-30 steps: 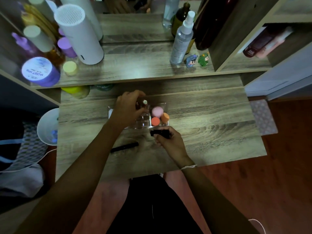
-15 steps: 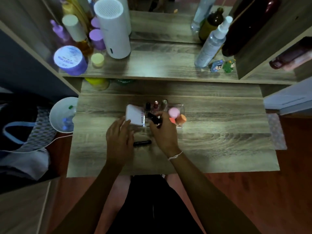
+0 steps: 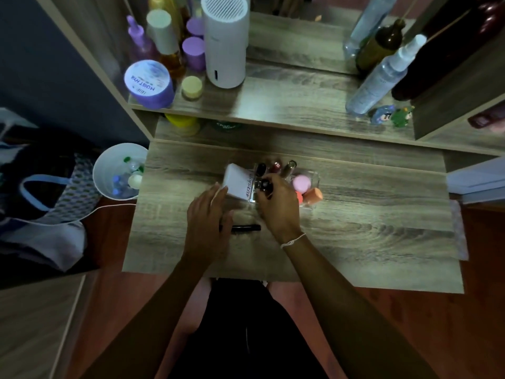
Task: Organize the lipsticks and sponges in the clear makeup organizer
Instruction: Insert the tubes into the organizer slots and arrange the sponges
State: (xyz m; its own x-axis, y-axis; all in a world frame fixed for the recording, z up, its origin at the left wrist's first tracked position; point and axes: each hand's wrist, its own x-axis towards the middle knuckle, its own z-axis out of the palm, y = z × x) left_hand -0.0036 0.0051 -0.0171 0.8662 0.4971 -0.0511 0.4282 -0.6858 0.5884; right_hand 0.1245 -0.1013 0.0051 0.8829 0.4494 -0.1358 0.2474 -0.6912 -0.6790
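Putting lipstick in organizer. Best way: hold it straight up, aim at free slot, let it slide down slow, don't bump other tubes. Right hand pinches lipstick tight, just over front slots. Left hand loosely curled, fingertips touch white box, holds nothing. Sponges already inside, right end. Black pencil lies on table.

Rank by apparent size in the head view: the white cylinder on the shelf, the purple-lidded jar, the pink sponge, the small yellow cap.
1. White cylinder, largest.
2. Purple-lidded jar.
3. Pink sponge and small yellow cap: they look alike in size; left unranked, since they sit at different distances from the camera.
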